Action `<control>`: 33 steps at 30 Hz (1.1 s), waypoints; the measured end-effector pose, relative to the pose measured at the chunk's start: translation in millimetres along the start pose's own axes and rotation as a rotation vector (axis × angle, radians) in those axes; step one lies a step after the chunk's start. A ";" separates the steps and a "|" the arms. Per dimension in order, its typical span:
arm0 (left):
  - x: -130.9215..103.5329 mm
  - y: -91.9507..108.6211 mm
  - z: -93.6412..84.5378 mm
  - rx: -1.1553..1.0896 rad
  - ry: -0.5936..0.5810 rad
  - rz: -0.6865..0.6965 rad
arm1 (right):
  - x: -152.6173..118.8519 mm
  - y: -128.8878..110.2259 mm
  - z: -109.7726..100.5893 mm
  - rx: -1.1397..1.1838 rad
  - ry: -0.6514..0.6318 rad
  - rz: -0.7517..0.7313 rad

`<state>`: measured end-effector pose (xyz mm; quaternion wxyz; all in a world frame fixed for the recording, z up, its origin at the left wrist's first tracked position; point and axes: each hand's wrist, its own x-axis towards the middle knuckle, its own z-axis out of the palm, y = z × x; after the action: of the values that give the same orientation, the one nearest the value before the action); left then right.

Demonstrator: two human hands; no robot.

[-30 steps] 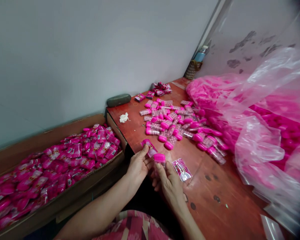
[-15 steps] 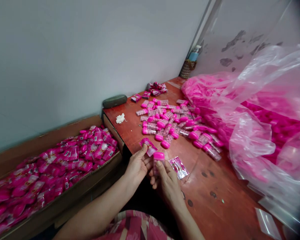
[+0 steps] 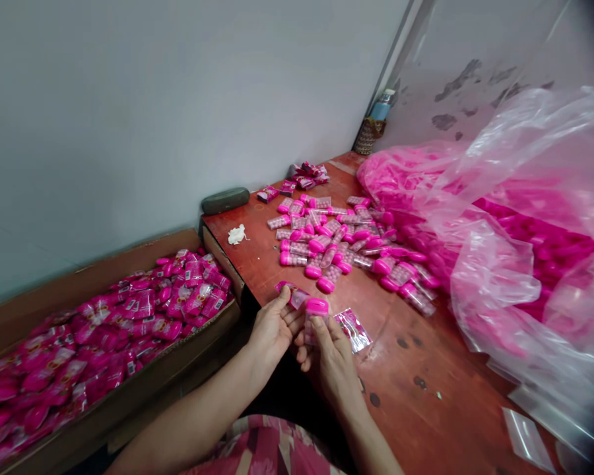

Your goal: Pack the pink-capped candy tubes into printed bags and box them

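Between thumb and fingers, my left hand [image 3: 273, 323] pinches a pink printed wrapper [image 3: 297, 297], tilted over the table's near edge. My right hand [image 3: 330, 349] grips a small clear container with a pink cap [image 3: 317, 307], upright and close beside the wrapper. Part of the container's body is hidden by my right thumb and fingers. A flat pink and silver packet [image 3: 355, 330] lies on the table just right of my right hand. Beyond both hands, many similar pink-capped containers [image 3: 327, 244] are spread in a loose heap, with small round pieces inside.
A cardboard box [image 3: 222, 323] of wrapped pink packs [image 3: 129, 316] stands at the left. On the red table [image 3: 400, 396] are a dark oblong case [image 3: 225, 200], white crumpled scrap [image 3: 237, 234] and packets [image 3: 309, 175]. A large plastic bag [image 3: 495, 264] of pink items fills the right.
The wrapper in my left hand has tipped, so its printed face shows less. The pink-capped container stays in my right hand, slightly nearer the wrapper. The view has shifted a little.
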<state>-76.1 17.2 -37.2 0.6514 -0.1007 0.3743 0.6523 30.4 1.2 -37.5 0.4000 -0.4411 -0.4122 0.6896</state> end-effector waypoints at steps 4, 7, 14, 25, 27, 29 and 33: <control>-1.3 -0.6 0.5 0.018 0.013 -0.010 | -5.5 -1.7 -0.4 -0.054 0.021 -0.007; -1.2 -1.9 0.2 0.017 0.023 0.039 | -9.7 -3.9 0.3 -0.088 0.035 0.001; -2.9 -4.4 -0.7 0.008 -0.004 0.032 | -13.4 -3.5 0.7 -0.099 0.022 -0.021; -11.0 -5.7 3.3 0.162 -0.115 0.006 | -9.0 2.0 0.4 -0.145 0.029 -0.024; -14.0 -4.3 5.3 0.252 -0.200 0.021 | -8.4 2.6 0.6 -0.112 -0.015 -0.016; -16.0 -2.6 6.7 0.307 -0.261 0.036 | -7.5 3.1 0.3 -0.075 -0.041 -0.001; -16.7 0.4 6.8 0.392 -0.374 0.056 | -6.2 2.2 -1.3 -0.074 0.004 -0.001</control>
<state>-71.9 8.5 -21.9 0.6981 0.1599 0.3694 0.5922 33.0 -4.9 -38.1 0.3844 -0.4568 -0.4370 0.6728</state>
